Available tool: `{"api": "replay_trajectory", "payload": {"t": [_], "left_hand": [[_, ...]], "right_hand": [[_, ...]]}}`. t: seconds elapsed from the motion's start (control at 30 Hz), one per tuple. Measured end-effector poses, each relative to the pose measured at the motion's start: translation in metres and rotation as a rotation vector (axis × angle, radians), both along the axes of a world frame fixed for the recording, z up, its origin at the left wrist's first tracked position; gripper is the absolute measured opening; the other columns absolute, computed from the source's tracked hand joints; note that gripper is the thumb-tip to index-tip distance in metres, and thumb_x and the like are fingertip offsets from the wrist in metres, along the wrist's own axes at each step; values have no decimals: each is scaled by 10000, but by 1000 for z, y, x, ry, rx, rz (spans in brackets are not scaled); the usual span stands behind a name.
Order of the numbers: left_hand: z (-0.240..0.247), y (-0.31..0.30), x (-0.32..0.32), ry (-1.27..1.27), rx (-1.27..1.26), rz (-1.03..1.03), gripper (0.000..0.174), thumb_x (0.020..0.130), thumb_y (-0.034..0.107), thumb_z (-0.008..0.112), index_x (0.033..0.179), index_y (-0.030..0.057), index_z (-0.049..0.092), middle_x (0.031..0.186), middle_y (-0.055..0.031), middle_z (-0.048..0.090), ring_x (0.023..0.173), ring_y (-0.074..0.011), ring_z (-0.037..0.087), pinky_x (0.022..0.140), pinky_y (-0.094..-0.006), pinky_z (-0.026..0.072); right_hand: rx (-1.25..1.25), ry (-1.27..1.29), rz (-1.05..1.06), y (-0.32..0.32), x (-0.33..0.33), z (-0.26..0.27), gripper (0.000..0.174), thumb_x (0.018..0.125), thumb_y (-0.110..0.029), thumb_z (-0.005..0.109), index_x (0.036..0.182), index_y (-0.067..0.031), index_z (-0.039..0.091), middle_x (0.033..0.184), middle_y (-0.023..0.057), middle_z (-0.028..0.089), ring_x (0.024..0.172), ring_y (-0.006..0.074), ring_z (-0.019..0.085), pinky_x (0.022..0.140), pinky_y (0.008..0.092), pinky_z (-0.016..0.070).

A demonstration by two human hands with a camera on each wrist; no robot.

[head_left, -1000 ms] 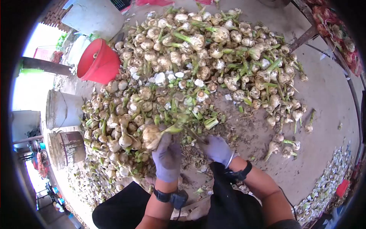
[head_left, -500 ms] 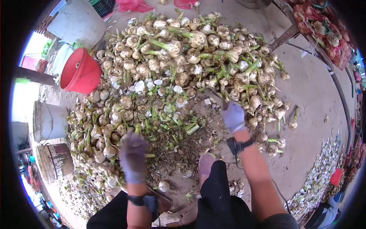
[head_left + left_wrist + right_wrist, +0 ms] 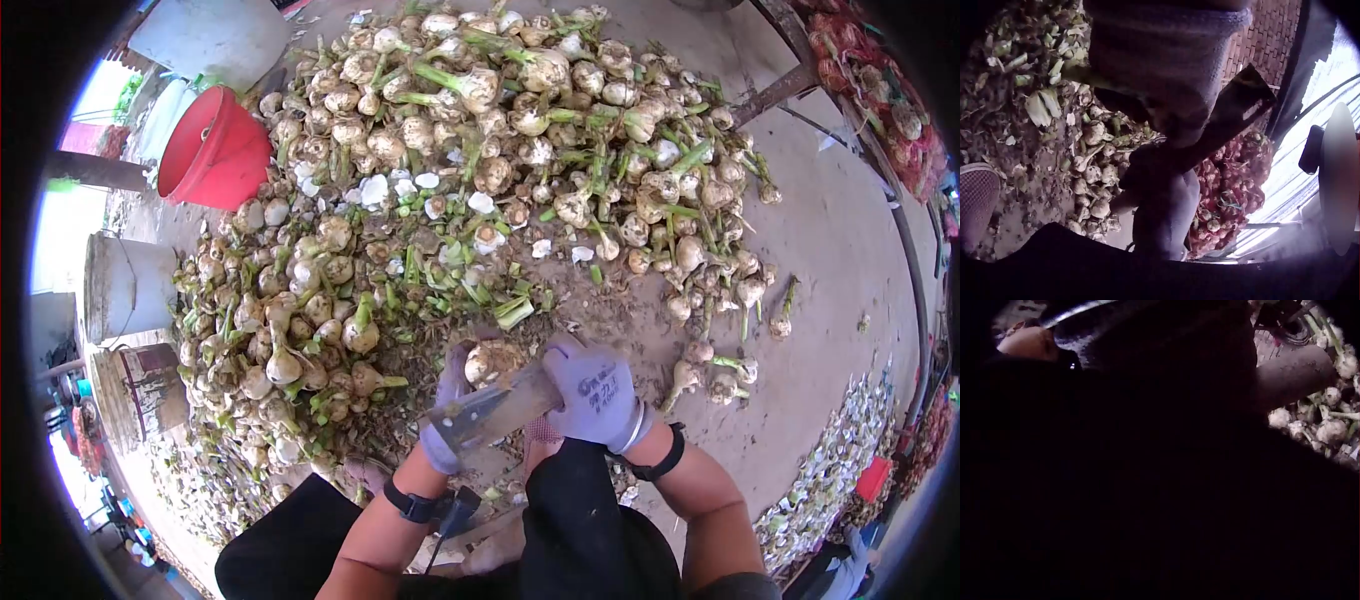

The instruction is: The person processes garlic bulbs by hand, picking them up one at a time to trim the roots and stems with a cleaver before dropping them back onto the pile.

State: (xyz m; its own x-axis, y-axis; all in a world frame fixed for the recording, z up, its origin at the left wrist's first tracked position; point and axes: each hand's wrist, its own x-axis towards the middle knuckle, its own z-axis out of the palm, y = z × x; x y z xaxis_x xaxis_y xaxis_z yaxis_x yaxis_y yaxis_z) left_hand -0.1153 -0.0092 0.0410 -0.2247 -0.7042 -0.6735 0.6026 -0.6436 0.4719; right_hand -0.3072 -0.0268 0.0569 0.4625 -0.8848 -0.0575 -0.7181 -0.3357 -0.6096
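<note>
The gloved left hand (image 3: 450, 385) curls around a garlic bulb (image 3: 492, 360), close in front of the person's knees and at the near edge of the garlic pile (image 3: 470, 150). The gloved right hand (image 3: 597, 392) grips a knife (image 3: 490, 410), whose blade lies just under the bulb.

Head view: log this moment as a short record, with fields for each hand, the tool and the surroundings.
left hand: gloved, holds a garlic bulb
right hand: gloved, grips the knife by its handle
knife: broad blade lies just below the bulb, tip toward the left hand
garlic pile: bulbs with stalks heaped on the ground ahead
green stalks: cut pieces lie just beyond the held bulb
red bucket: tipped on its side at the pile's left edge
white bucket: on the left, nearer the person than the red one
</note>
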Motion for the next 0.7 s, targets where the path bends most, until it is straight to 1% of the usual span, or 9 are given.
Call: {"api": "replay_trajectory", "payload": {"t": [0.07, 0.2, 0.27, 0.33, 0.4, 0.47, 0.5, 0.57, 0.7], "left_hand": [[-57, 14, 14, 269, 231, 102, 523, 872, 290, 673, 1246, 17, 431, 1087, -95, 583, 938, -151, 593, 833, -297, 513], [-27, 22, 16, -363, -265, -187, 468, 878, 286, 651, 1215, 19, 464, 1015, -73, 610, 903, -140, 603, 804, -280, 517], [-8, 26, 9, -616, -568, -328, 482, 850, 264, 684, 1208, 22, 471, 999, -63, 608, 909, -133, 596, 818, -273, 507], [-11, 29, 3, 71, -140, 31, 665, 672, 151, 829, 1217, 28, 468, 1002, -52, 597, 901, -118, 578, 828, -258, 479], [-13, 8, 21, -787, -600, -262, 628, 691, 151, 828, 1213, 44, 496, 1022, -57, 605, 929, -149, 588, 856, -281, 481], [-19, -2, 27, -970, -574, -232, 606, 705, 124, 808, 1215, 45, 490, 1071, -61, 587, 972, -180, 577, 871, -292, 480], [-22, 0, 28, -883, -528, -221, 586, 717, 79, 780, 1213, 54, 470, 1097, -73, 577, 966, -182, 575, 859, -302, 488], [-20, 7, 19, -652, -436, -108, 559, 729, 101, 762, 1205, 47, 474, 1091, -67, 575, 940, -174, 584, 822, -296, 500], [-1, 11, 5, -220, -242, 68, 465, 751, 69, 701, 1157, 73, 475, 1091, -72, 570, 891, -157, 587, 746, -278, 509]], "right_hand": [[-85, -25, 95, 1, 0, -7, 397, 529, -265, 640, 855, -53, 558, 1015, 142, 587, 796, 357, 581, 703, 402, 467], [26, 14, 172, -14, -1, -13, 346, 588, -263, 648, 846, -48, 563, 948, 157, 607, 807, 338, 603, 700, 405, 476], [594, 506, -15, -32, -15, -56, 486, 728, -343, 612, 1115, -52, 577, 1061, 176, 609, 943, 313, 616, 803, 384, 484], [323, 268, -205, -6, -47, -108, 454, 751, -342, 610, 1093, -44, 592, 960, 172, 625, 875, 297, 633, 760, 380, 495], [62, 12, -364, 21, -48, -115, 425, 774, -340, 608, 1071, -36, 608, 859, 168, 641, 808, 282, 650, 717, 375, 506], [211, 39, -386, 30, -35, -90, 371, 827, -341, 603, 1006, -18, 640, 748, 153, 651, 696, 276, 650, 638, 356, 504], [206, 45, -399, 27, -29, -82, 371, 827, -341, 603, 1006, -18, 640, 748, 153, 651, 696, 276, 650, 638, 356, 504], [968, -170, -411, 29, -14, -63, 374, 869, -356, 588, 952, 2, 659, 720, 160, 661, 655, 297, 648, 618, 349, 498], [891, -475, -510, 15, 16, -16, 452, 881, -409, 565, 954, 29, 654, 761, 205, 662, 702, 340, 653, 649, 365, 498]]}}
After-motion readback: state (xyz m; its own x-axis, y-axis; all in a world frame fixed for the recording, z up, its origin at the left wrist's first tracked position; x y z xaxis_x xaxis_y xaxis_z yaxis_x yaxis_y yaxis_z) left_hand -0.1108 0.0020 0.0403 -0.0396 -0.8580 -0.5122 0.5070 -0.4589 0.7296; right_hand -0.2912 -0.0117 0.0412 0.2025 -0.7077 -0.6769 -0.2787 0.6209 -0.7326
